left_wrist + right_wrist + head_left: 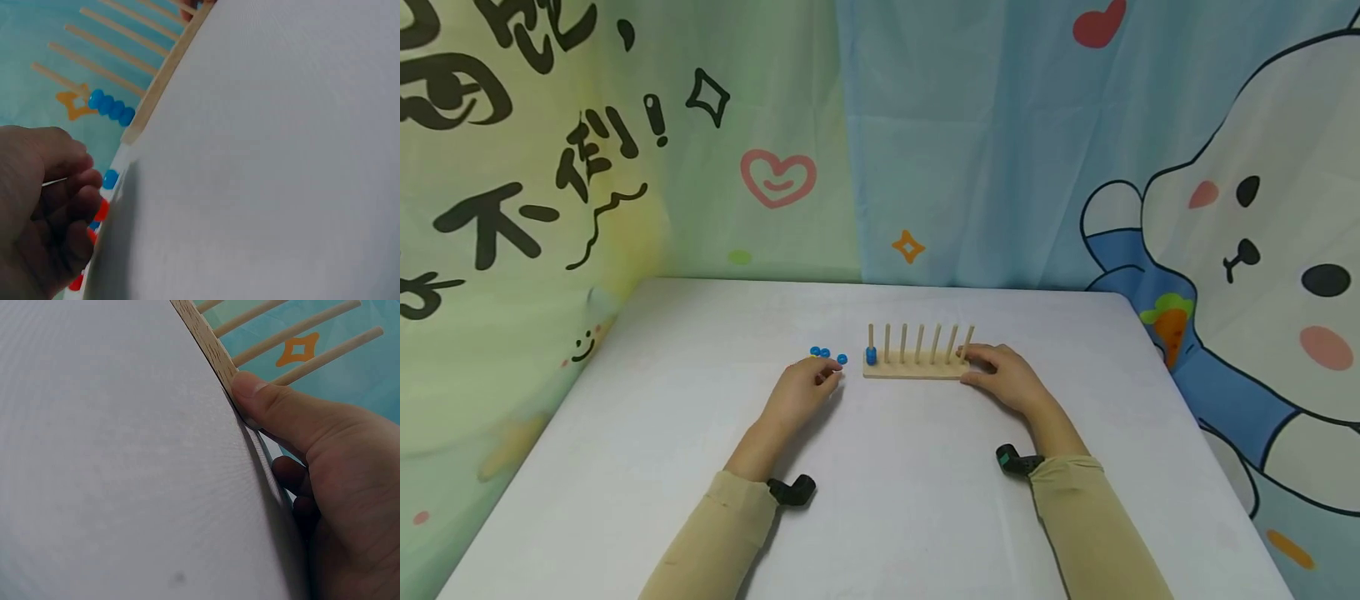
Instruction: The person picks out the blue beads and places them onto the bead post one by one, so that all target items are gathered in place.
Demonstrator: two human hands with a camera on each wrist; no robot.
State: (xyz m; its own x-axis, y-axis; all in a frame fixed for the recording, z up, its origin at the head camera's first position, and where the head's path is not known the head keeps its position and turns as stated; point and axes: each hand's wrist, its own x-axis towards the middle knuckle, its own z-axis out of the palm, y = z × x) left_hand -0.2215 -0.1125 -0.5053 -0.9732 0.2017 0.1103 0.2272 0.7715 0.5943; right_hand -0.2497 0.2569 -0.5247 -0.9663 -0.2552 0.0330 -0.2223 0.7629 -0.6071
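Note:
A wooden peg rack [917,372] with a row of upright pegs stands on the table. Several blue beads [111,107] are stacked on its leftmost peg. My right hand [1006,377] grips the rack's right end, thumb [250,387] against the front edge of the base and the other fingers behind. Left of the rack, my left hand [801,390] hovers low beside loose beads, its fingers loosely curled with no bead showing between them. A loose blue bead [110,179] lies just past its fingertips. Red beads [102,209] are partly hidden behind those fingers.
More blue beads [825,353] lie close behind my left hand. The white table [895,483] stretches out in front of the rack. A printed curtain [970,167] hangs behind the table's far edge.

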